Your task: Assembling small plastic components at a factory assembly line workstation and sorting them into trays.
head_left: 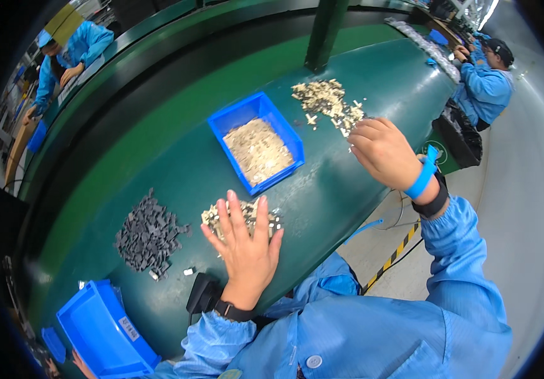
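Observation:
My left hand (246, 256) lies flat with fingers spread over a small pile of cream and dark parts (221, 218), partly covering it. My right hand (382, 155) has its fingers bent and held together at the near edge of another pile of cream and dark parts (325, 101). Its fingertips are partly hidden, and what they pinch is too small to make out. Between the hands, slightly farther off, stands a blue bin (296, 144) holding many small cream pieces (258, 150). A blue band and a black strap circle my right wrist.
Dark grey pieces (148, 234) are heaped on the green table (310, 196) at left. Nearer sits another blue bin (98, 322), a hand (82, 365) beside it. A black device (203, 292) is by my left wrist. A post (325, 35) rises behind; co-workers sit at far left and right.

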The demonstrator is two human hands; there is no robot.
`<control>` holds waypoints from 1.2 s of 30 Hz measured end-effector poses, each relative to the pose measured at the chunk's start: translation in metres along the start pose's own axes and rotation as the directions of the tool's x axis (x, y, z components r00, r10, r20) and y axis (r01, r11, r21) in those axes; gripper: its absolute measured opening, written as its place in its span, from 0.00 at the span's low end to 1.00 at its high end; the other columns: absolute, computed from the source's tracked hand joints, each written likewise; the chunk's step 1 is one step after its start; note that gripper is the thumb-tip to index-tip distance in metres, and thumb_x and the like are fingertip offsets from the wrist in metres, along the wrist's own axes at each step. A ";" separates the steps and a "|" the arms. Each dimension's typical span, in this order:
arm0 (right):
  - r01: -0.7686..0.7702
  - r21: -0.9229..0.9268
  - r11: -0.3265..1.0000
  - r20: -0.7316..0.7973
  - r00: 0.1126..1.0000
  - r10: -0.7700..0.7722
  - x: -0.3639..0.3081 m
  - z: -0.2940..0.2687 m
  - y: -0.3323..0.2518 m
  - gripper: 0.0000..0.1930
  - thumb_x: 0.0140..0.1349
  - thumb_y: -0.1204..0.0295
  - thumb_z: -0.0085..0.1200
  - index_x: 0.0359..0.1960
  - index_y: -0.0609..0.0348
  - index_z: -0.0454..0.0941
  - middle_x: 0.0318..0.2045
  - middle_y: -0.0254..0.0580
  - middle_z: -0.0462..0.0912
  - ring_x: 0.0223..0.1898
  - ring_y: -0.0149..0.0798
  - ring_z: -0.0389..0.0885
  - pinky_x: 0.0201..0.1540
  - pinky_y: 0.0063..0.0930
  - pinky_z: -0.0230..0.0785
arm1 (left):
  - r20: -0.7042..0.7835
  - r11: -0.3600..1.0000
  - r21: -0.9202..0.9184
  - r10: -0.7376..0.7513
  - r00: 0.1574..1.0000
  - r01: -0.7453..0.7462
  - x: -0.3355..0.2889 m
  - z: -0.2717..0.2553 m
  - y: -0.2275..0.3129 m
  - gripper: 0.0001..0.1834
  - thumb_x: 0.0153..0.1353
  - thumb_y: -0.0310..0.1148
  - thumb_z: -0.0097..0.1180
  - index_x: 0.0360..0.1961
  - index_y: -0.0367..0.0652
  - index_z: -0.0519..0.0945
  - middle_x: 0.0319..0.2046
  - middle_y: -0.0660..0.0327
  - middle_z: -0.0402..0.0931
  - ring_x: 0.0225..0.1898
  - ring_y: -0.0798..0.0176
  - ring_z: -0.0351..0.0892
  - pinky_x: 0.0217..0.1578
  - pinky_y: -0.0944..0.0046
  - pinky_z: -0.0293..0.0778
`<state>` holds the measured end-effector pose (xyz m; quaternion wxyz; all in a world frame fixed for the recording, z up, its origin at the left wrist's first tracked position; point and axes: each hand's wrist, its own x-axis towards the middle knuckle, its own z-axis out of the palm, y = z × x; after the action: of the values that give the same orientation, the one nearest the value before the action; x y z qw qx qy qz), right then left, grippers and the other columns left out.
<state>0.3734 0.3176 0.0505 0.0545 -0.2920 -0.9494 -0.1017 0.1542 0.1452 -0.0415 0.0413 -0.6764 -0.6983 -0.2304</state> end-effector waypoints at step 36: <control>-0.302 0.014 0.953 0.142 0.944 0.297 0.075 0.114 0.061 0.32 0.61 0.47 0.37 0.57 0.60 0.62 0.61 0.50 0.58 0.63 0.48 0.54 0.59 0.53 0.50 | -0.014 0.992 -0.108 -0.061 0.998 0.060 -0.003 -0.012 -0.008 0.26 0.59 0.42 0.48 0.56 0.42 0.67 0.63 0.42 0.47 0.65 0.40 0.41 0.59 0.35 0.29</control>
<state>0.3412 0.4329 -0.0382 0.0085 -0.4383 -0.8971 -0.0550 0.1434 0.1377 -0.0344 0.0040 -0.6542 -0.7047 -0.2747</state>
